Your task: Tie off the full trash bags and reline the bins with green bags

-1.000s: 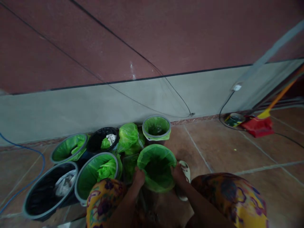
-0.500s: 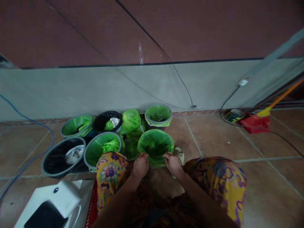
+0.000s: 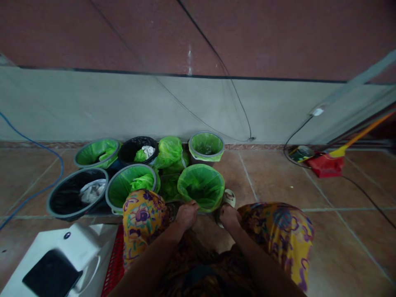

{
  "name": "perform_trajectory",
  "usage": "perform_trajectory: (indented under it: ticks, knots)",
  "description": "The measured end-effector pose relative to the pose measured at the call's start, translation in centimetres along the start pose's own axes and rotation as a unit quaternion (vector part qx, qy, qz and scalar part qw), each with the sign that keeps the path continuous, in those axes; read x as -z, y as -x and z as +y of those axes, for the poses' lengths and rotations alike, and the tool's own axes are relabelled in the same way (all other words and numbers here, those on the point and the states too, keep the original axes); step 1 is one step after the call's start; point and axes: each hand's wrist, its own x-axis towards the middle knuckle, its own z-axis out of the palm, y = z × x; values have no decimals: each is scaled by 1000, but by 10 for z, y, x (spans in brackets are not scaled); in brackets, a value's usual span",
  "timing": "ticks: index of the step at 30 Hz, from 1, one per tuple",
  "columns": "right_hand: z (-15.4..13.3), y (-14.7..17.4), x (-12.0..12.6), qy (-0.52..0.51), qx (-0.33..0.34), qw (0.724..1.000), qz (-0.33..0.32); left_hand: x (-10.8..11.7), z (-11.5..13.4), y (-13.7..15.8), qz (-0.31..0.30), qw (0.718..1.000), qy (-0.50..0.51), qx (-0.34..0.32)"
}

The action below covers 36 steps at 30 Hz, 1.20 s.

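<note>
Between my knees stands a bin lined with a green plastic bag [image 3: 201,185], the bag folded out over its rim. My left hand [image 3: 187,215] is closed at the near left part of the rim, its fingers pinching the bag's edge. My right hand [image 3: 229,217] is closed just off the bin's near right side, beside a foot in a pale slipper [image 3: 229,197]. Whether that hand holds anything is hidden. Behind the bin is another green-lined bin [image 3: 206,144], and to its left a bulging green bag [image 3: 170,152].
More lined bins stand left: two green-lined [image 3: 130,185] [image 3: 96,152], two black-lined [image 3: 138,149] [image 3: 66,192]. A white machine with a black panel [image 3: 51,274] and a red basket [image 3: 114,260] are near left. A red dustpan [image 3: 326,165], a tin [image 3: 301,153] and cables lie right.
My right hand has come away from the bag's rim, down and to the right. The left hand has stayed at the rim. The view has tilted and shifted slightly.
</note>
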Motion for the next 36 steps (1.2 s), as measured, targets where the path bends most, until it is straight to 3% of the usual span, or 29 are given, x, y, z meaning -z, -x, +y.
perform_trajectory:
  ticks: [6,9,17,26,32,36]
  knots:
    - [-7,-2,-14,-47,180,982,24,-9,-1,-7,-39,999,-26,4]
    - [-7,-7,-22,-79,218,971,60,-11,-2,-11,-48,997,-38,37]
    - [0,-21,-33,-95,200,975,27,-11,-6,-17,-88,990,-57,93]
    - [10,-35,-44,-121,184,975,34,-10,-15,-23,-90,989,-52,105]
    - [9,-37,-38,-50,151,987,-4,-1,-22,-20,-88,988,-63,112]
    - [3,-26,-33,-9,125,992,21,2,-18,-11,-81,988,-73,112]
